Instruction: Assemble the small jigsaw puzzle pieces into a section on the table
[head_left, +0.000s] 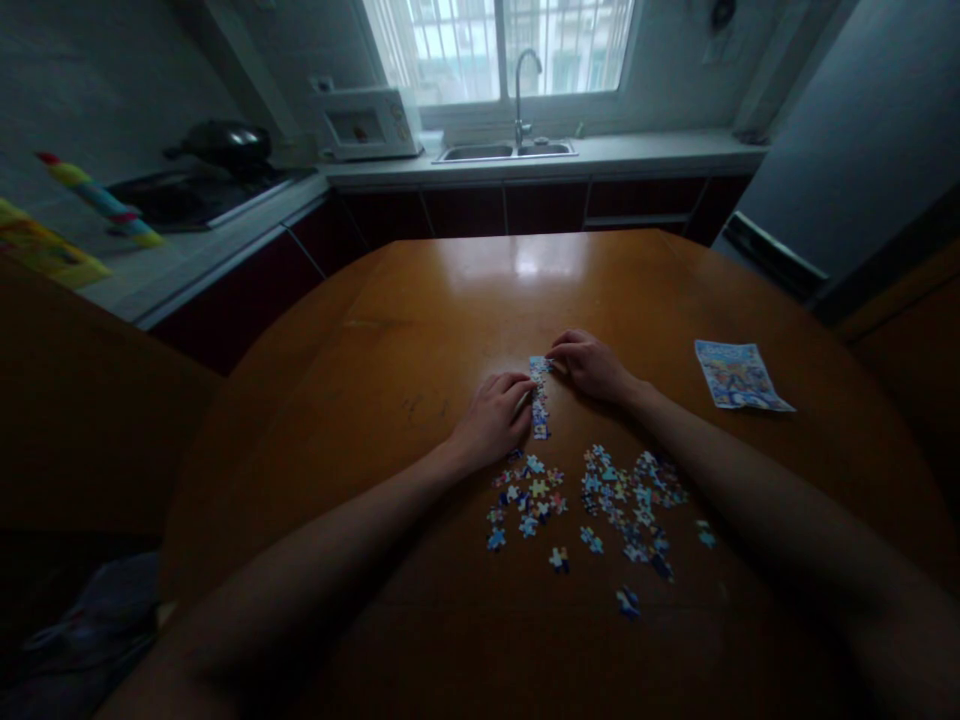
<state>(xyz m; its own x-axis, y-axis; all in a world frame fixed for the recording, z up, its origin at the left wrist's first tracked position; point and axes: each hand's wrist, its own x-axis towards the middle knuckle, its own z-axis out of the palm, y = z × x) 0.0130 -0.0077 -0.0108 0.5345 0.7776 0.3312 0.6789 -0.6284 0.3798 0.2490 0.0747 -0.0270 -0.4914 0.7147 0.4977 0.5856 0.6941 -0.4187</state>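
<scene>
Wooden table point(420, 310); left hand point(495, 414) and right hand point(592, 368) at 1 puzzle strip point(541, 408); can't tell if clamped

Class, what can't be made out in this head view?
In the head view:
Puzzle strip, left edge: partly covered by left hand.
Right hand, any piece gripped: too small, dim.
Loose pieces, exact count: crowded, too small.
Sheet, lettering: blurred, too small.
Yellow pack: cut off by left edge.

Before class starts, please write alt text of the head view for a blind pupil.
A left hand and right hand flank a narrow strip of joined jigsaw pieces on a wooden table. Loose jigsaw pieces lie scattered nearer the viewer; a creased printed sheet lies to the right.
</scene>
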